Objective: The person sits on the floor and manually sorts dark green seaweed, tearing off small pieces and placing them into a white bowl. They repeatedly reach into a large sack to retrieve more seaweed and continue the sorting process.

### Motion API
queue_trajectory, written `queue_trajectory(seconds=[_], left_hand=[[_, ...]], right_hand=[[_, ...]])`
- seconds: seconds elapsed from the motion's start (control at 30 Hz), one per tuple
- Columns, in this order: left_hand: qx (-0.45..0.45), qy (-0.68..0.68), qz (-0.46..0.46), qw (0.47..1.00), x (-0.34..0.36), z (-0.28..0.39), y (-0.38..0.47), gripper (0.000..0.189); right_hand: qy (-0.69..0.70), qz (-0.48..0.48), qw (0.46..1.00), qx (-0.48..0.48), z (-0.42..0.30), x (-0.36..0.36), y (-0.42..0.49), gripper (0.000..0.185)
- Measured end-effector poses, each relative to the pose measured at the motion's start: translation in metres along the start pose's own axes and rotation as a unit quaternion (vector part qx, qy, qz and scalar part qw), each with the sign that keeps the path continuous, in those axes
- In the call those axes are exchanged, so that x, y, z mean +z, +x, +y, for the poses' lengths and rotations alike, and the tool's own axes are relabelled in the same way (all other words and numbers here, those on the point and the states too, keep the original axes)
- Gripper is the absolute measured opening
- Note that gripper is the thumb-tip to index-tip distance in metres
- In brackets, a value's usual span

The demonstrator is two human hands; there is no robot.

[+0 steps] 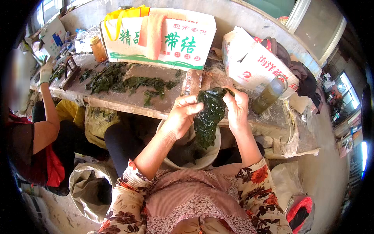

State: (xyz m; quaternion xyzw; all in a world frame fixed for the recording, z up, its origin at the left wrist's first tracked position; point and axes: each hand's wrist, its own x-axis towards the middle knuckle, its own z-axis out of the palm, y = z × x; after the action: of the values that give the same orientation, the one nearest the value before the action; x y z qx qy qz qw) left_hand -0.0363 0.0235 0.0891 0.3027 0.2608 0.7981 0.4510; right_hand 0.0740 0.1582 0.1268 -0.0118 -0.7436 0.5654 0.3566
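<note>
Between my two hands hangs a dark green sheet of kelp [209, 117], wet-looking and flecked with white grains. My left hand [182, 117] pinches its upper left edge between thumb and fingers. At the upper right corner, my right hand [237, 106] grips the same sheet with thumb and forefinger. The kelp's lower end dangles over a pale basin [216, 147] between my knees; what lies in the basin is partly hidden by my left forearm and the sheet. On the table beyond, a heap of kelp [108, 77] spreads out, with looser strips [155, 87] nearer my hands.
Two printed cartons [181, 60] [248, 61] stand at the table's back. A greenish bottle [267, 96] is right of my right hand; an orange jar [98, 49] stands left. A co-worker's gloved hand [46, 70] is at far left. An open sack [84, 201] sits on the floor.
</note>
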Motion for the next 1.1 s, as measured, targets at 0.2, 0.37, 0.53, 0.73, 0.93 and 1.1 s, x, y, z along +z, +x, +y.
queue_trajectory(seconds=[0.2,0.37,0.53,0.73,0.93,1.1], left_hand=[[0.06,-0.005,-0.041,0.997,0.015,0.011,0.005,0.035],[0.066,0.069,-0.052,0.994,0.018,0.022,0.023,0.045],[0.193,0.141,-0.088,0.967,0.016,0.028,0.043,0.014],[0.065,0.1,-0.054,0.991,0.041,0.057,0.04,0.015],[0.077,0.195,-0.033,0.977,0.029,0.05,0.049,0.024],[0.067,0.291,-0.035,0.954,0.006,0.038,0.045,0.015]], right_hand=[[-0.155,0.007,0.983,-0.099,-0.018,0.0,0.012,0.036],[-0.256,0.012,0.96,-0.113,-0.027,0.005,0.012,0.017],[-0.358,0.016,0.922,-0.149,-0.04,0.0,0.021,0.013],[-0.13,-0.003,0.99,-0.049,-0.039,-0.014,0.034,0.014],[0.07,0.003,0.997,0.023,-0.04,0.0,0.032,0.009],[0.04,-0.002,0.998,0.054,-0.012,-0.003,0.023,0.007]])
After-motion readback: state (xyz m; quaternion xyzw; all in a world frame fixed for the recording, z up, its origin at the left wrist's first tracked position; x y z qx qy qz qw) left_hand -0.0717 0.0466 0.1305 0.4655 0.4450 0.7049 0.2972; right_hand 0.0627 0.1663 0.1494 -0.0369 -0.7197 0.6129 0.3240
